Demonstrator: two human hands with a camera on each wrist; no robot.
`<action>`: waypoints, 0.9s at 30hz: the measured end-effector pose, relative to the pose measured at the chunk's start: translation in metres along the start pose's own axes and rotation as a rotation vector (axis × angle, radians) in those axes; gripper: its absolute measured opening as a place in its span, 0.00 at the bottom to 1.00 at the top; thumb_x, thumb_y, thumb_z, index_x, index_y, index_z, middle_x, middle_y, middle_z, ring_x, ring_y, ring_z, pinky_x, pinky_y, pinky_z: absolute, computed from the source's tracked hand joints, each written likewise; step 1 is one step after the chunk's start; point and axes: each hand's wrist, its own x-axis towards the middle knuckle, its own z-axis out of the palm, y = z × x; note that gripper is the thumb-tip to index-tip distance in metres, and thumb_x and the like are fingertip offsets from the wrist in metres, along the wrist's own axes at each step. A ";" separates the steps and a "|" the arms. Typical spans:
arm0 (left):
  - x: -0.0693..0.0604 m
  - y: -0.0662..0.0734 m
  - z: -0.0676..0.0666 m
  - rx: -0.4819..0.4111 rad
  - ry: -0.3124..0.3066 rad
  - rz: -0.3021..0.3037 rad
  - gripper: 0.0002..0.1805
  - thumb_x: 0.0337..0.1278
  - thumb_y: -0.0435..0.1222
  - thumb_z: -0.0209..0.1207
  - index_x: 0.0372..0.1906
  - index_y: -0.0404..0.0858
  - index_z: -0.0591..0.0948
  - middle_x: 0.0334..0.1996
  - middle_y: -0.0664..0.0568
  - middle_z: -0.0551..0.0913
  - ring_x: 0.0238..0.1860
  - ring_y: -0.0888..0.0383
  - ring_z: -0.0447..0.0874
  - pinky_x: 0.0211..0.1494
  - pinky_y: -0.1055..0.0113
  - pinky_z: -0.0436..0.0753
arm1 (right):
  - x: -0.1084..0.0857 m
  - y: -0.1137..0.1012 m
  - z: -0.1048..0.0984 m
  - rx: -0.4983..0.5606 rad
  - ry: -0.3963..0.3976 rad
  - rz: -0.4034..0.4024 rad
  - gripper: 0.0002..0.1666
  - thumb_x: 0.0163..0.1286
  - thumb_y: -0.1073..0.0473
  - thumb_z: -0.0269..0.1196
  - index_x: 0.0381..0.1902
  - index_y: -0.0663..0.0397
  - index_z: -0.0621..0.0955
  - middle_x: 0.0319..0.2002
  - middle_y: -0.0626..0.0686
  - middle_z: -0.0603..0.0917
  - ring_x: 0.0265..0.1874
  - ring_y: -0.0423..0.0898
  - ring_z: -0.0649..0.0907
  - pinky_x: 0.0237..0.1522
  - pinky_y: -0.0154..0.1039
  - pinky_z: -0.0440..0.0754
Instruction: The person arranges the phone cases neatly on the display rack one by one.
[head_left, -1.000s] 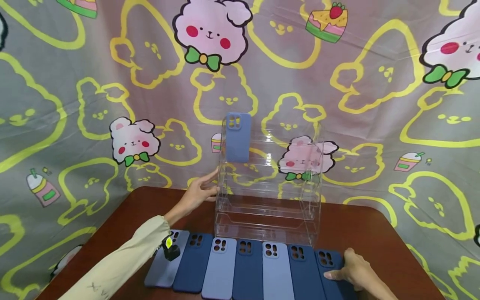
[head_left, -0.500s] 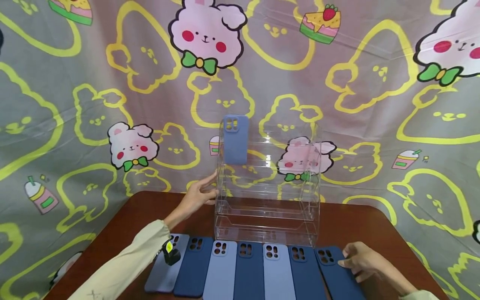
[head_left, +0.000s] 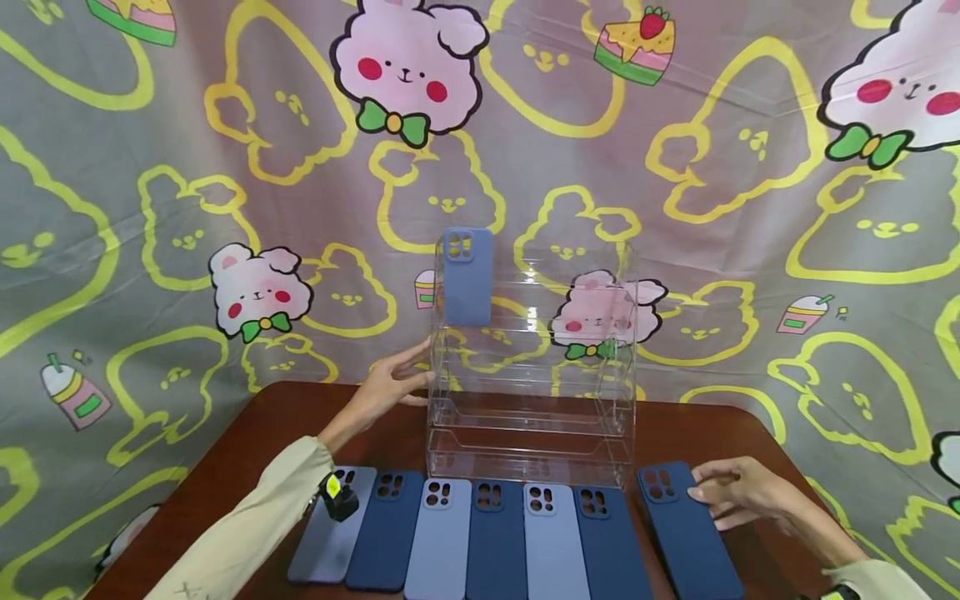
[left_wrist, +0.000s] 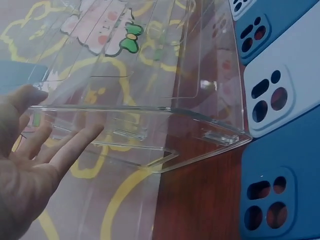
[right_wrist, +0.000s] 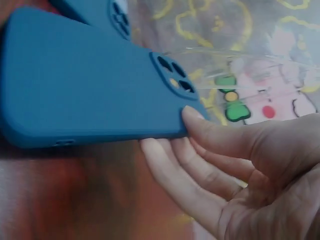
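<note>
Navy phone case (head_left: pixel 688 537), pinched by the right hand (head_left: pixel 747 492) on its right long edge, up near the camera-cutout end: thumb on the face with the camera surround, fingers along the edge and underneath. So, directly left of that hand, at the right end of the row of phone cases (head_left: pixel 498 546), just apart from its neighbour. Long axis pointing away from the wearer, cutout end leaning a bit left. Clear tiered display stand (head_left: pixel 528 465) farther back and off to the left. Right hand obviously nearer to the case; left hand (head_left: pixel 382 387) way over at the stand's left side, fingers loosely extended against or just beside it. Case apparently tilted up off the worktop (head_left: pixel 723 433); can't tell about the bottom end. Lookswise: plain, matte-ish, rounded corners, raised squarish camera surround with four openings.
</note>
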 end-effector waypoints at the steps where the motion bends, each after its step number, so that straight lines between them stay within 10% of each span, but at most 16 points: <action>1: -0.001 0.001 0.000 0.004 0.008 0.001 0.39 0.75 0.32 0.61 0.84 0.43 0.59 0.81 0.37 0.60 0.69 0.30 0.75 0.53 0.48 0.91 | -0.004 -0.008 0.001 -0.008 0.016 -0.022 0.35 0.77 0.58 0.65 0.65 0.86 0.69 0.50 0.56 0.89 0.41 0.54 0.90 0.42 0.51 0.94; 19: 0.003 0.011 0.003 -0.003 0.044 -0.047 0.37 0.76 0.25 0.56 0.84 0.40 0.59 0.74 0.23 0.64 0.62 0.26 0.79 0.48 0.45 0.92 | -0.006 -0.135 0.008 -0.197 0.529 -0.339 0.37 0.75 0.55 0.68 0.70 0.76 0.72 0.58 0.75 0.83 0.37 0.34 0.89 0.38 0.41 0.93; 27: 0.004 0.012 0.006 0.014 0.067 -0.030 0.38 0.73 0.24 0.57 0.83 0.39 0.59 0.74 0.25 0.67 0.55 0.30 0.86 0.46 0.45 0.92 | 0.004 -0.172 0.005 -0.238 0.585 -0.426 0.37 0.74 0.51 0.69 0.70 0.70 0.75 0.60 0.70 0.83 0.38 0.31 0.89 0.38 0.36 0.93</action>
